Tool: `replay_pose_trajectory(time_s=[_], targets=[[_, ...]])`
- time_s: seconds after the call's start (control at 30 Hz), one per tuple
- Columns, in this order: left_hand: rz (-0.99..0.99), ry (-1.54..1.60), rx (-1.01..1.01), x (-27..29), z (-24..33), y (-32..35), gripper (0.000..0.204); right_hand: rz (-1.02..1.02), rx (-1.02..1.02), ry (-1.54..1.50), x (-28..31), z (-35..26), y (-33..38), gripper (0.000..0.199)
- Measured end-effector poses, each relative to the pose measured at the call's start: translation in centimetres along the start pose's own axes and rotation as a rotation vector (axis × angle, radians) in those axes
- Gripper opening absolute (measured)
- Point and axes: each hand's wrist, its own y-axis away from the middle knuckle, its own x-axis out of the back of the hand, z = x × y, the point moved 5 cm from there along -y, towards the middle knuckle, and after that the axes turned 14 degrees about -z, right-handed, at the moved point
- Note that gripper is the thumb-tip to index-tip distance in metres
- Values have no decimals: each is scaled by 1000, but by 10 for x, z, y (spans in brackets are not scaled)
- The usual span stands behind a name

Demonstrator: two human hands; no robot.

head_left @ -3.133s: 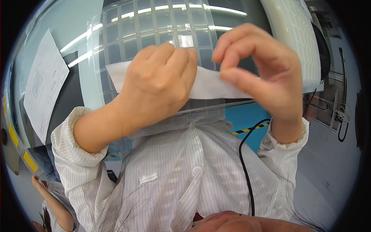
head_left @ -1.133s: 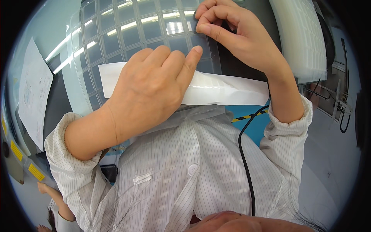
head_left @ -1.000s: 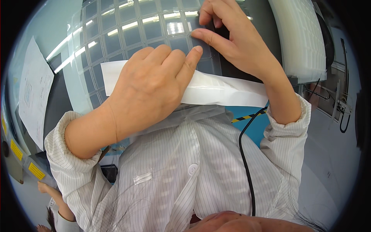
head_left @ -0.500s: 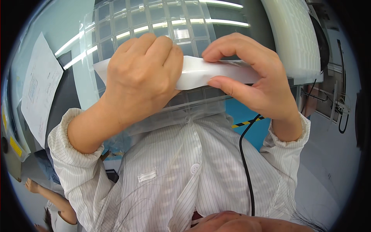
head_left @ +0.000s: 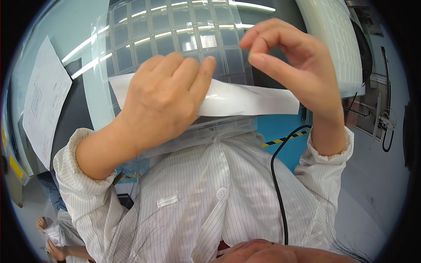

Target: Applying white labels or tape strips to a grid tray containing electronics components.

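Note:
My left hand [head_left: 162, 96] is closed around a long white glossy strip [head_left: 258, 100], likely backing paper. One end sticks out past the wrist side, and the longer end runs to the right and bends slightly. Under the strip lies a clear plastic tray [head_left: 184, 17] with rows of square compartments. My right hand [head_left: 302, 65] is raised above the strip's right end, apart from it. Its thumb and index finger are curled together in a pinch, and anything between them is too small to make out.
To the right stands a stack of translucent trays [head_left: 335, 44]. A printed paper sheet [head_left: 46, 101] lies at the left. A black cable [head_left: 277, 184] hangs in front of my striped coat. Another person's hands [head_left: 55, 250] show at the lower left, holding something clear.
My right hand has come off the strip and risen, its fingers closing. The strip's right end has dropped toward me. The tray and my left hand have shifted slightly. The other person's hands have moved.

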Motion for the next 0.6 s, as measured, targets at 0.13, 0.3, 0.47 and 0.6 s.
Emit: replay_pose_trajectory(time_s=[0.13,0.3,0.47,0.6], targets=[[-102,61,-1,-3,5,2,35,-3,-97,142,-4,29,-18,11],[-210,68,35,-7,6,7,69,-36,-252,-50,-14,28,-36,12],[-212,83,37,-8,5,6,69,-83,-299,-13,-15,30,-40,12],[-230,82,44,-8,5,7,70,-85,-302,33,-15,29,-43,11]])
